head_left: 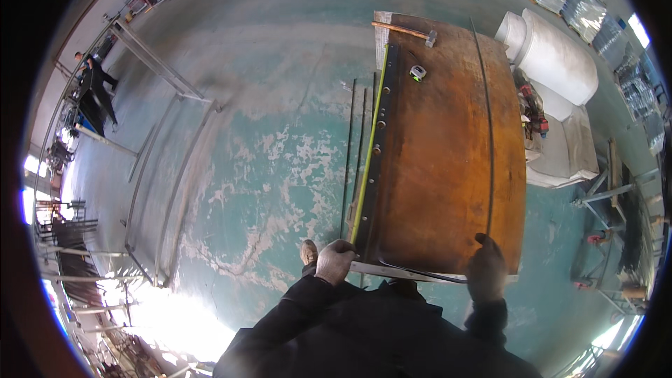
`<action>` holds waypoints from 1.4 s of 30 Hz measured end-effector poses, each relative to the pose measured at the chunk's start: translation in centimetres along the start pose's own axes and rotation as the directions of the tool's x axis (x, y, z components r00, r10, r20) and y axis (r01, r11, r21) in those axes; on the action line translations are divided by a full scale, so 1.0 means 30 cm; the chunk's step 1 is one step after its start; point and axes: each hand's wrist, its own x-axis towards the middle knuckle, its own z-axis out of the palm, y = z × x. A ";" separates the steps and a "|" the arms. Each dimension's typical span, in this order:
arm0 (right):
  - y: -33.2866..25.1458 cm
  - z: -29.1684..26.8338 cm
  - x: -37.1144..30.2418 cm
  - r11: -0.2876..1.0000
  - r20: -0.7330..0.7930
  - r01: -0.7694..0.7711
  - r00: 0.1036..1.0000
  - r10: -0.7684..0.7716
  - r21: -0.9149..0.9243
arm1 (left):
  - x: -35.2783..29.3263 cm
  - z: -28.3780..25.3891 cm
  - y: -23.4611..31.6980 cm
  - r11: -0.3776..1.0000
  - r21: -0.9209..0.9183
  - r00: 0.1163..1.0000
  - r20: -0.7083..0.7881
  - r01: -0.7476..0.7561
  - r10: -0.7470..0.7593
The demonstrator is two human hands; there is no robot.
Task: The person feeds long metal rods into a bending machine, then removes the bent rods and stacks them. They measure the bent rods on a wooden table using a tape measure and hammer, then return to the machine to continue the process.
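Observation:
My left hand (336,263), gloved, is closed at the near left corner of a rust-brown metal-topped table (434,168). Its fingertips meet the near end of a yellow strip (368,157) that runs along a dark bar with holes (376,150); what they pinch is hidden. At the near right edge, my right hand (488,271) is closed at the near end of a long thin metal rod (488,133), which lies lengthwise over the table. A thin dark curved line (427,275) leads along the near edge toward that hand.
A hammer (402,29) and a tape measure (418,73) lie on the table's far part. Thin bars (348,161) are left of it. White rolls (556,52) and a red-and-black power tool (535,115) stand right. Metal frames (164,73) and a person (98,80) are left.

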 end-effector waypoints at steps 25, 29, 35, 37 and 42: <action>-0.278 1.233 0.143 0.909 0.180 0.325 0.909 -0.377 0.260 | 1.049 -1.272 0.633 0.958 -0.255 0.771 0.581 -0.131 0.260; -0.323 1.414 0.558 0.916 0.001 0.362 0.930 -0.367 0.176 | 1.272 -1.363 0.812 0.955 -0.267 0.811 0.524 -0.132 0.259; -0.479 1.678 1.087 0.912 -0.045 0.359 0.933 -0.357 0.199 | 1.632 -1.413 1.059 0.967 -0.221 0.866 0.449 -0.129 0.219; -0.519 1.753 1.261 0.899 -0.048 0.366 0.929 -0.366 0.239 | 1.780 -1.395 1.122 0.973 -0.202 0.875 0.445 -0.109 0.190; -0.634 1.873 1.700 0.881 -0.044 0.473 0.880 -0.473 -0.021 | 2.257 -1.312 1.300 0.960 -0.195 0.915 0.313 -0.203 0.257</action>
